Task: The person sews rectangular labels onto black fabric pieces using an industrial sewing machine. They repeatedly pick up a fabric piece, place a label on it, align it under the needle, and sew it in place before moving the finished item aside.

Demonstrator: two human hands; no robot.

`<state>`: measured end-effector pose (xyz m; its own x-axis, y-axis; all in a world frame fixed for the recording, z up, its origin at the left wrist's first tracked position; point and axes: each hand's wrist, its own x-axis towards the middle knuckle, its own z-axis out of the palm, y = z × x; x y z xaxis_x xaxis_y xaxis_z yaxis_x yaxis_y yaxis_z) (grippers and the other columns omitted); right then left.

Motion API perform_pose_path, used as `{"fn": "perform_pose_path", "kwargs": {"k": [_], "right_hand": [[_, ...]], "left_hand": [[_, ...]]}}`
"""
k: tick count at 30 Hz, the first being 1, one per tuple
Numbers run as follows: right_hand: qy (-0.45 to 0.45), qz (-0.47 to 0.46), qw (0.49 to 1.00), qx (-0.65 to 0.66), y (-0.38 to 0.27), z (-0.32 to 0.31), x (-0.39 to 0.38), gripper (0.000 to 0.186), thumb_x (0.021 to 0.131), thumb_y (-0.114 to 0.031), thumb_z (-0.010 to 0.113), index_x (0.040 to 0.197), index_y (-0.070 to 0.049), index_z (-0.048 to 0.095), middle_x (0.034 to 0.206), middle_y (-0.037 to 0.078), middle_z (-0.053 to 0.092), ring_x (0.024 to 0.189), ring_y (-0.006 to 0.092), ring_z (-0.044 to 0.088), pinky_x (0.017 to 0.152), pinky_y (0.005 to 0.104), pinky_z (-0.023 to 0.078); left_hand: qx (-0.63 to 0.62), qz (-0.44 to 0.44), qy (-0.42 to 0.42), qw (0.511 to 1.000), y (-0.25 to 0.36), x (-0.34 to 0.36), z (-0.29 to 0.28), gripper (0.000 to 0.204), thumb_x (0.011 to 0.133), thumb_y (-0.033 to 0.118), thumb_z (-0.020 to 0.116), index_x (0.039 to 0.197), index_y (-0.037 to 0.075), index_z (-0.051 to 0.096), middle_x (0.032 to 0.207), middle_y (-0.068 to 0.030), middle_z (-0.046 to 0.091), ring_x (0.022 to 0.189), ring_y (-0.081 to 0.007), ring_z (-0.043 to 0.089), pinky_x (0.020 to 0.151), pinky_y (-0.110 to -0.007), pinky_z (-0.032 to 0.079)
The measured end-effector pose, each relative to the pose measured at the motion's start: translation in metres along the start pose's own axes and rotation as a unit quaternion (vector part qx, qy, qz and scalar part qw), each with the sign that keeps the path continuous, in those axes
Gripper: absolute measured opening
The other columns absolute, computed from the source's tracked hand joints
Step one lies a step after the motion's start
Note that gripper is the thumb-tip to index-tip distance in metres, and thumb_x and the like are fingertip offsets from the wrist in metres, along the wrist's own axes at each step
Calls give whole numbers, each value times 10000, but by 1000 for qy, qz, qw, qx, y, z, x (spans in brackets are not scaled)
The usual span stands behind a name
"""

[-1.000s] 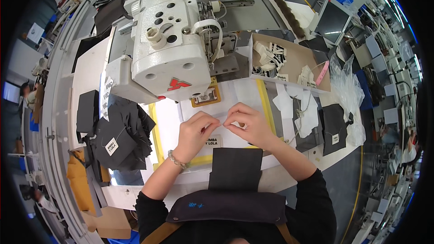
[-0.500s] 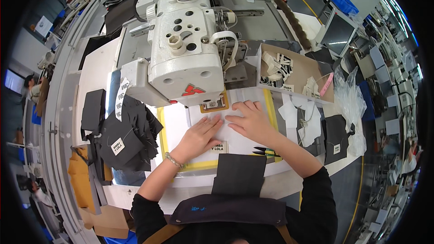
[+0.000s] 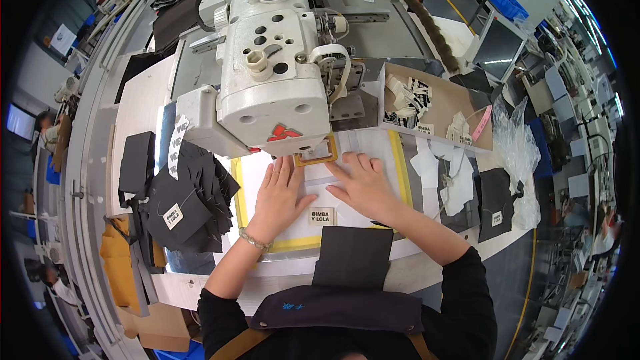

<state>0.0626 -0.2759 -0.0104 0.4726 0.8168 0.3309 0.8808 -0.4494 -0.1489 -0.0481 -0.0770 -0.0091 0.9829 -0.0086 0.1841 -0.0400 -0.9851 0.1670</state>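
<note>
Head view: left hand and right hand flat, fingers spread, gripping nothing, pressing white fabric panel on worktop. Panel directly under fingers; yellow clamp frame just ahead, below sewing machine.

the white sewing machine head overhangs the far side of the yellow-edged template, closing that way. left, a pile of black fabric pieces crowds in; right, an open cardboard box. near side, a black panel overlaps the edge.
</note>
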Motion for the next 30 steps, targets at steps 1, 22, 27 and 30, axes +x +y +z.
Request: {"fn": "perform_pose_path", "kwargs": {"k": [1, 22, 27, 30], "right_hand": [[0, 2, 1000, 2, -2, 1, 0, 486, 878, -420, 644, 1272, -138, 609, 1147, 85, 505, 1040, 241, 468, 816, 384, 317], [13, 17, 1000, 5, -9, 11, 1, 585, 739, -384, 731, 1237, -125, 567, 1118, 70, 488, 1046, 233, 473, 817, 389, 329], [9, 20, 1000, 3, -9, 11, 1, 580, 740, -389, 726, 1234, -129, 569, 1106, 63, 486, 1037, 225, 475, 809, 386, 327], [6, 17, 1000, -1, -7, 10, 1, 570, 744, -394, 724, 1230, -137, 573, 1100, 59, 488, 1029, 221, 478, 806, 384, 326]], "left_hand": [[-6, -2, -3, 1000, 1, -2, -3, 615, 872, 380, 663, 1332, 5, 502, 1372, -250, 503, 1316, -376, 458, 1110, -484, 349], [-98, 85, 42, 991, 17, 36, 1, 700, 861, 479, 643, 1321, -25, 486, 1293, -250, 556, 1168, -379, 550, 1052, -472, 388], [-110, 80, 39, 990, 16, 39, 4, 703, 850, 497, 646, 1302, -17, 487, 1274, -254, 560, 1140, -386, 556, 1042, -474, 391], [-106, 83, 46, 990, 18, 39, 4, 680, 856, 478, 645, 1295, -18, 492, 1261, -256, 564, 1126, -384, 561, 1022, -466, 397]]}}
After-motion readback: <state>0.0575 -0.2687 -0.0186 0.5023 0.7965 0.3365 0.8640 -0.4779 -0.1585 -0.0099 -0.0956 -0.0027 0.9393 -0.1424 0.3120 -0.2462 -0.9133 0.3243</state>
